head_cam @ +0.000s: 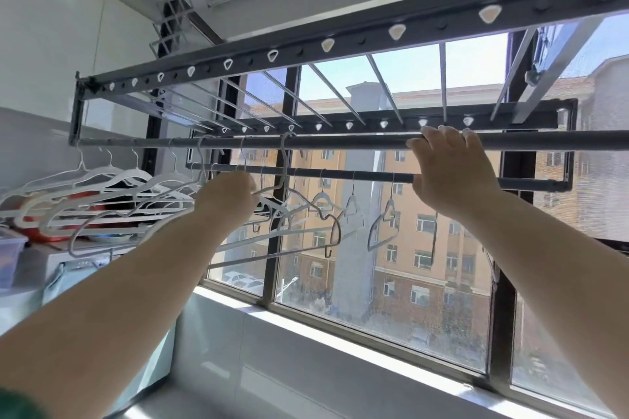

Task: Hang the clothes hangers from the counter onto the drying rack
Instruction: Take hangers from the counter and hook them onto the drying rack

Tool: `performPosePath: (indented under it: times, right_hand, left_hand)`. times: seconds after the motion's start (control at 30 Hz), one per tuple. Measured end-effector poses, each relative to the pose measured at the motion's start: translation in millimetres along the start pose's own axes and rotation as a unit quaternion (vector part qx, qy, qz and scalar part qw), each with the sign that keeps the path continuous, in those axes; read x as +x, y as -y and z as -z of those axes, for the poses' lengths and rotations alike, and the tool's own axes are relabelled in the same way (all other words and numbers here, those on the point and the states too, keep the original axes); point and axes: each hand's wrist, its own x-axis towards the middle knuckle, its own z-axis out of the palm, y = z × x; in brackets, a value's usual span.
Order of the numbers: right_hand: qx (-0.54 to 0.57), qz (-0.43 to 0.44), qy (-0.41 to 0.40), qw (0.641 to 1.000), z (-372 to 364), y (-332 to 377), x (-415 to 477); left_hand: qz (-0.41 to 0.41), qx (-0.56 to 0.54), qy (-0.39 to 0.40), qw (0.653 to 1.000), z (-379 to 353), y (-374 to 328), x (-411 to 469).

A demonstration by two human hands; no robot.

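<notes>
**Both hands up at the rack**

Window ledge (306,350) runs under two raised arms. Left hand (228,196) grips a hanger (282,163) whose hook sits over the rod (340,142) of the rack (306,48). Right of it, right hand (449,173) curls its fingers over that rod. More hangers (102,177) hang along the rod's left end, and others (352,207) hang behind it.

This is looking like an enclosed laundry balcony in a flat. A ceiling-hung drying rack (360,41) is spanning the space, white clothes hangers (112,177) are dangling from its rail (340,142), a wide window (391,299) is facing apartment blocks (425,180), and white tiles (272,367) are lining the wall below.
</notes>
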Motion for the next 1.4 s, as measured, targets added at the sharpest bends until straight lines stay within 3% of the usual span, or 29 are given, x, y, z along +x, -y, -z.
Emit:
performPosePath:
  times: [0.13, 0.27, 0.33, 0.57, 0.7, 0.9, 1.23, 1.4]
  right_hand:
    - [0.020, -0.006, -0.019, 1.000, -6.0, -2.1, -4.9]
    - [0.060, -0.001, -0.162, 0.985, -23.8, -7.7, -15.5]
    - [0.047, 0.002, -0.170, 0.984, -32.4, -12.8, -25.8]
    - [0.055, -0.003, -0.077, 0.996, -56.9, -42.3, -74.7]
    - [0.073, -0.025, 0.046, 0.996, -68.8, -67.6, -114.1]
    - [0.091, -0.105, 0.157, 0.978, -82.7, -158.1, -212.7]
    - [0.004, -0.384, 0.301, 0.873, -63.2, -387.5, -421.6]
    - [-0.045, -0.488, 0.295, 0.820, -27.4, -452.9, -513.8]
  left_hand:
    - [-0.020, 0.001, -0.007, 1.000, 3.1, -6.4, -6.8]
    - [-0.102, -0.032, -0.079, 0.991, 1.9, -21.2, -17.8]
    - [-0.154, -0.058, -0.099, 0.981, -0.2, -33.9, -27.3]
    - [-0.173, -0.146, 0.015, 0.974, -47.9, -71.8, -83.3]
    - [-0.130, -0.190, 0.111, 0.967, -90.8, -98.8, -117.0]
    - [-0.114, -0.282, 0.212, 0.929, -147.6, -198.4, -163.5]
    - [-0.220, -0.372, 0.337, 0.837, -204.5, -445.5, -280.8]
    - [-0.274, -0.363, 0.393, 0.799, -222.1, -534.6, -340.7]
